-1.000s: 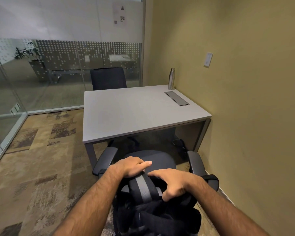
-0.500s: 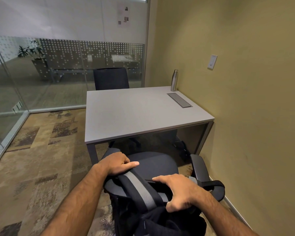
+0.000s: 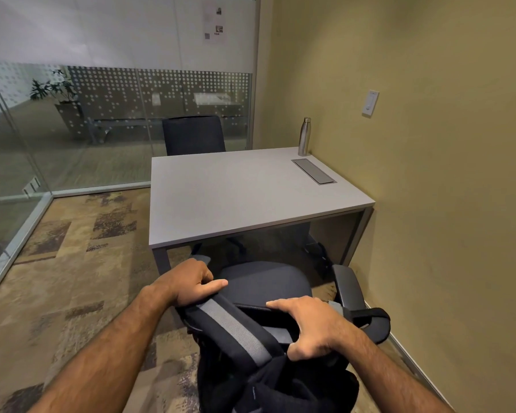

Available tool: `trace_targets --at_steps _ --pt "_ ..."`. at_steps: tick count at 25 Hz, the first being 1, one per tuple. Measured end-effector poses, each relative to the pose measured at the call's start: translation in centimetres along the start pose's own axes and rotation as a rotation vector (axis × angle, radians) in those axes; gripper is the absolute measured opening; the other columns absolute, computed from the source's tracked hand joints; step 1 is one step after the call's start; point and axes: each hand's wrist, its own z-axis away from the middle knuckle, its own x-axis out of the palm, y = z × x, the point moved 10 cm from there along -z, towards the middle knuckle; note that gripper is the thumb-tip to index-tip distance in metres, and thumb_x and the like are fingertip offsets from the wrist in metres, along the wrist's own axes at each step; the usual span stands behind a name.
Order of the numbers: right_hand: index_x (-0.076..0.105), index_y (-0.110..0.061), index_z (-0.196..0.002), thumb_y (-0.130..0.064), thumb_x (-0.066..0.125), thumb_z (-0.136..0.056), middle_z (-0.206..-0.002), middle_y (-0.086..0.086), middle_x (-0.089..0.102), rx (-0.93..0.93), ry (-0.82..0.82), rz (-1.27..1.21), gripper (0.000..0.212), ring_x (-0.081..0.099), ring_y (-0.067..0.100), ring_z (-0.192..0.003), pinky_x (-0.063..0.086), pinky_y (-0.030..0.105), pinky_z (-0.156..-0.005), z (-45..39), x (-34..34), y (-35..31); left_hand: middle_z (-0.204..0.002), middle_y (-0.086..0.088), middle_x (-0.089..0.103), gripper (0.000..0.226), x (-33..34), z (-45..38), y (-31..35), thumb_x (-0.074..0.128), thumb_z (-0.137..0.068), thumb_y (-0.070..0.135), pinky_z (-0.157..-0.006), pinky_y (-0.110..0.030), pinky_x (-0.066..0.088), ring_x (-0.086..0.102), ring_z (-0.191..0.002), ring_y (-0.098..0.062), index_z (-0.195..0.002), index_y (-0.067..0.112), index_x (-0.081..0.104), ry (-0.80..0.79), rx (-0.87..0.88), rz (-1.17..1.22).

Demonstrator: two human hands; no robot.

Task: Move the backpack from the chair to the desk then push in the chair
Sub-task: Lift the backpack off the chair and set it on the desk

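A black backpack [image 3: 268, 380] with a grey-striped strap [image 3: 236, 329] hangs low in front of me, near the seat of the black office chair [image 3: 268, 281]. My left hand [image 3: 191, 281] grips the upper end of that strap. My right hand [image 3: 307, 326] is closed on the backpack's top, beside a second strap that loops out to the right. The chair stands pulled out from the grey desk [image 3: 239, 198], its seat bare. The backpack's lower part is cut off by the bottom edge of the view.
A steel bottle [image 3: 304, 137] stands at the desk's far right corner beside a metal cable hatch [image 3: 313, 171]. A second black chair [image 3: 194, 135] sits behind the desk. The yellow wall [image 3: 444, 204] runs close on the right; glass partitions [image 3: 72, 129] enclose the left and back.
The backpack has come up and off the chair seat toward me. My left hand has shifted left along the strap, spreading the hands apart. The seat is now uncovered.
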Motion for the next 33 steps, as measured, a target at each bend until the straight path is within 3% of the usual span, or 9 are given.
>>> trace_targets --at_steps 5,7,9,10,13,17,25,28,33 --pt "0.038 -0.033 -0.155 -0.044 0.067 -0.060 -0.157 -0.012 0.048 -0.056 0.046 -0.122 0.099 0.045 0.008 -0.143 0.041 0.038 -0.117 0.5 -0.3 -0.2 -0.046 -0.003 0.038 0.078 -0.8 2.6 0.9 0.035 -0.090 0.074 -0.051 -0.034 0.029 0.034 -0.045 -0.018 -0.054 0.006 0.047 0.103 0.014 -0.066" --pt "0.050 -0.032 -0.149 -0.048 0.067 -0.064 -0.153 -0.011 0.052 -0.056 0.250 -0.387 0.088 0.045 0.005 -0.142 0.038 0.036 -0.119 1.4 -2.1 1.0 -0.045 -0.001 0.037 0.081 -1.0 3.7 1.6 0.027 -0.089 0.081 -0.049 -0.030 0.026 0.035 -0.045 -0.020 -0.052 0.010 0.044 0.150 0.027 -0.097" --pt "0.059 -0.030 -0.139 -0.060 0.067 -0.068 -0.146 -0.007 0.058 0.189 0.586 -0.475 0.078 0.049 0.017 -0.141 0.039 0.045 -0.115 3.4 -4.5 5.9 -0.044 0.002 0.036 0.079 -1.1 4.6 2.4 0.021 -0.087 0.085 -0.048 -0.027 0.025 0.037 -0.045 -0.019 -0.050 0.018 0.041 0.186 0.044 -0.122" --pt "0.056 -0.030 -0.141 -0.070 0.065 -0.070 -0.150 -0.002 0.053 0.413 0.633 -0.365 0.082 0.042 0.026 -0.145 0.035 0.054 -0.115 4.7 -4.7 8.7 -0.045 0.003 0.038 0.077 -1.0 4.9 2.8 0.021 -0.087 0.085 -0.049 -0.027 0.026 0.038 -0.045 -0.018 -0.051 0.020 0.042 0.196 0.055 -0.140" --pt "0.032 -0.027 -0.157 -0.106 0.046 -0.051 -0.170 0.012 0.018 0.869 0.293 -0.271 0.132 0.012 0.045 -0.155 0.019 0.074 -0.117 7.3 -1.1 13.9 -0.047 0.004 0.042 0.078 -0.4 5.6 4.2 0.025 -0.087 0.086 -0.049 -0.028 0.028 0.038 -0.044 -0.014 -0.055 0.019 0.050 0.197 0.098 -0.215" --pt "0.023 -0.022 -0.159 -0.112 0.041 -0.016 -0.169 0.021 0.010 0.874 0.195 -0.366 0.170 0.012 0.049 -0.153 0.028 0.071 -0.117 7.5 0.1 14.2 -0.046 0.001 0.038 0.079 0.3 5.8 6.8 0.032 -0.088 0.085 -0.048 -0.031 0.023 0.033 -0.044 -0.018 -0.054 0.015 0.043 0.217 0.183 -0.296" --pt "0.050 -0.011 -0.138 -0.080 0.061 -0.044 -0.136 0.014 0.061 0.896 0.297 -0.293 0.117 0.061 0.034 -0.118 0.052 0.040 -0.091 7.6 -0.6 15.8 -0.044 -0.005 0.037 0.079 3.3 6.8 13.9 0.038 -0.085 0.087 -0.047 -0.037 0.026 0.034 -0.043 -0.024 -0.053 0.014 0.037 0.198 0.326 -0.372" --pt "0.058 -0.010 -0.128 -0.061 0.072 -0.062 -0.126 0.012 0.068 0.894 0.416 -0.354 0.085 0.066 0.032 -0.108 0.051 0.032 -0.078 9.2 -1.4 16.2 -0.046 -0.003 0.022 0.082 4.2 5.7 18.0 0.042 -0.078 0.092 -0.046 -0.036 0.020 0.024 -0.044 -0.023 -0.053 0.015 0.029 0.173 0.394 -0.348" --pt "0.074 -0.008 -0.082 -0.042 0.081 -0.054 -0.083 0.007 0.073 0.888 0.476 -0.600 0.044 0.068 0.024 -0.074 0.044 0.027 -0.057 11.8 -1.8 18.6 -0.044 -0.003 0.030 0.080 5.5 4.5 20.4 0.044 -0.084 0.085 -0.047 -0.035 0.020 0.031 -0.043 -0.026 -0.053 0.012 0.032 0.116 0.387 -0.204"
